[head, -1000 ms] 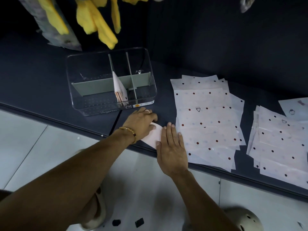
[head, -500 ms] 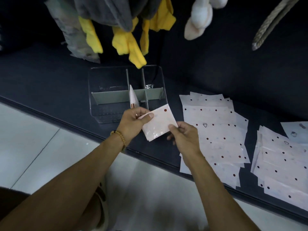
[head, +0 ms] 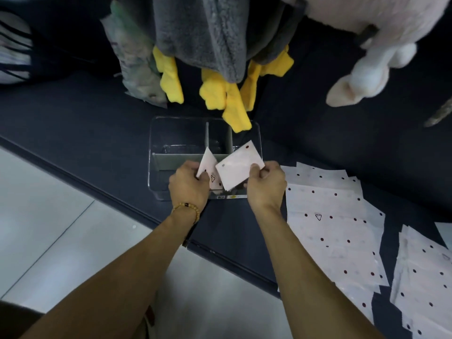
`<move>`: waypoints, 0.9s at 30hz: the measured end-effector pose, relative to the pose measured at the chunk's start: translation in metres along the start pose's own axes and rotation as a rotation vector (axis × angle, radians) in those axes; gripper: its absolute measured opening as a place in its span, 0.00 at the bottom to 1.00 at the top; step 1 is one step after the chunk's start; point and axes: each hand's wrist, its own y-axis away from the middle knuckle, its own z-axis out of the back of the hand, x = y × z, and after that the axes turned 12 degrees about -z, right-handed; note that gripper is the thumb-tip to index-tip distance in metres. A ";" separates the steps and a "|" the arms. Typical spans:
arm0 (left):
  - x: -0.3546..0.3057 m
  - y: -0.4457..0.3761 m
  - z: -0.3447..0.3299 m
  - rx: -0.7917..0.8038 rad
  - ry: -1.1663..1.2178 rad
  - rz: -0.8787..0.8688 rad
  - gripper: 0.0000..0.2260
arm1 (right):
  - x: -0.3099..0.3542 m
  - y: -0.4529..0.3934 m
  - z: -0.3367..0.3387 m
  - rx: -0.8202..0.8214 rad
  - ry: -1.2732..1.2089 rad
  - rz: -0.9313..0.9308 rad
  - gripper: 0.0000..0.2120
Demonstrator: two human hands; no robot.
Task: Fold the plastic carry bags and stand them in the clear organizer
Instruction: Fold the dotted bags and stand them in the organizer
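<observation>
While the right hand pinches a folded bag by its lower right edge above the clear organizer, the left hand grips an upright folded bag standing in the middle slot. Flat bags overlap just right of the organizer on the dark counter, near its front edge.

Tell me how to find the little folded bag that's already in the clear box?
Find the clear organizer on the dark shelf. The standing folded bag sits inside, held by the left hand. Unlike the dotted one in the right hand, it shows a triangle mark.
</observation>
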 end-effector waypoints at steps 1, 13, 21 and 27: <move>0.001 0.000 0.001 -0.002 0.009 0.004 0.05 | -0.001 0.000 -0.004 -0.062 0.062 0.046 0.03; 0.001 0.009 0.010 0.052 0.244 -0.053 0.06 | -0.007 0.017 -0.033 0.467 0.288 0.183 0.03; -0.009 0.040 0.015 -0.030 0.417 0.141 0.06 | -0.014 0.014 0.019 0.265 0.016 0.008 0.07; -0.033 0.107 -0.011 0.148 0.500 0.151 0.06 | -0.065 0.015 0.103 0.012 0.043 -0.163 0.10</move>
